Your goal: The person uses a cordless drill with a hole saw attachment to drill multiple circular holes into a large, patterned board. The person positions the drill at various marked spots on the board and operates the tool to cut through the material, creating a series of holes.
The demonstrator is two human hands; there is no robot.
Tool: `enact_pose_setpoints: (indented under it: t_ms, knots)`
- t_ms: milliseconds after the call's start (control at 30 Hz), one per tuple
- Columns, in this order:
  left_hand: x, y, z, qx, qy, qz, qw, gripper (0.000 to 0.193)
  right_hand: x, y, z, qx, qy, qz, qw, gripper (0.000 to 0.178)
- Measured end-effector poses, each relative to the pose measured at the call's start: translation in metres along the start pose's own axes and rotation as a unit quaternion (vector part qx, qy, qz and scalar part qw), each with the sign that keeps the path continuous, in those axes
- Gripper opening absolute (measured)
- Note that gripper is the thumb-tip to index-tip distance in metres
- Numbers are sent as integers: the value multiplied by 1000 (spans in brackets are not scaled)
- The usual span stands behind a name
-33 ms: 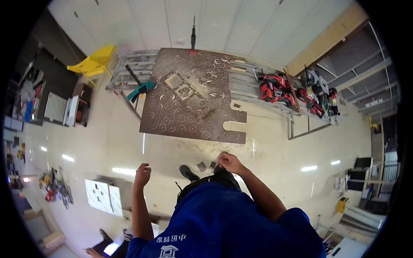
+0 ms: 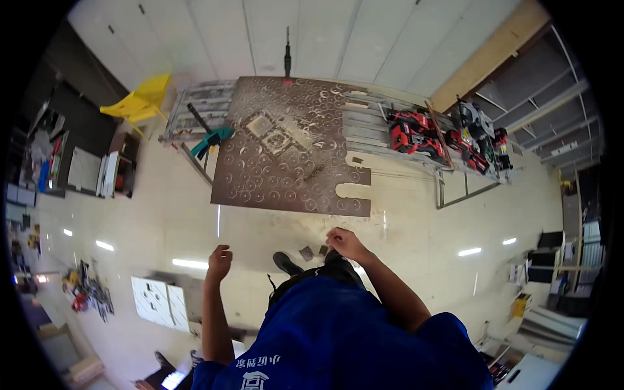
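My left hand hangs in the air at the left, its fingers curled in with nothing visible in them. My right hand is loosely closed above my right shoe, and no object shows in it. Both hands are apart from the brown board in front of me. That board carries ring patterns, pale dust, a lighter cut-out patch and notches in its right edge. A teal tool with a black bar lies at its left edge. A drill with a long bit stands at its far edge.
Slatted metal benches bear the board and red power tools. A yellow chair stands at the far left. Small offcuts lie near my shoes. A white panel is behind left; another person's legs show at the lower left.
The whole view has shifted very slightly. My right hand is a little higher and further left in the picture; both hands stay curled.
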State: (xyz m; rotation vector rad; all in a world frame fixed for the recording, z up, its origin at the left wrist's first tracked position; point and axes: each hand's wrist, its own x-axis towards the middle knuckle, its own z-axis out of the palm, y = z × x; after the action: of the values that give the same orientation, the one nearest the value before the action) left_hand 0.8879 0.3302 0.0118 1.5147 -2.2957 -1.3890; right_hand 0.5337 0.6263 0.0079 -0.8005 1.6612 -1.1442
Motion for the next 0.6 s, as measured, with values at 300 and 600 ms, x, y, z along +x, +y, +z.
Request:
enact_pose_setpoints:
  t_ms: [300,600]
  knots:
    - [0,126,120,-155,-274,168,934,29,-45,17,-57,-20,155,-7,988,15]
    - [-2,149,172,-74,-365,19,928,37,-125,91,-279,-103,496,-6,862,17]
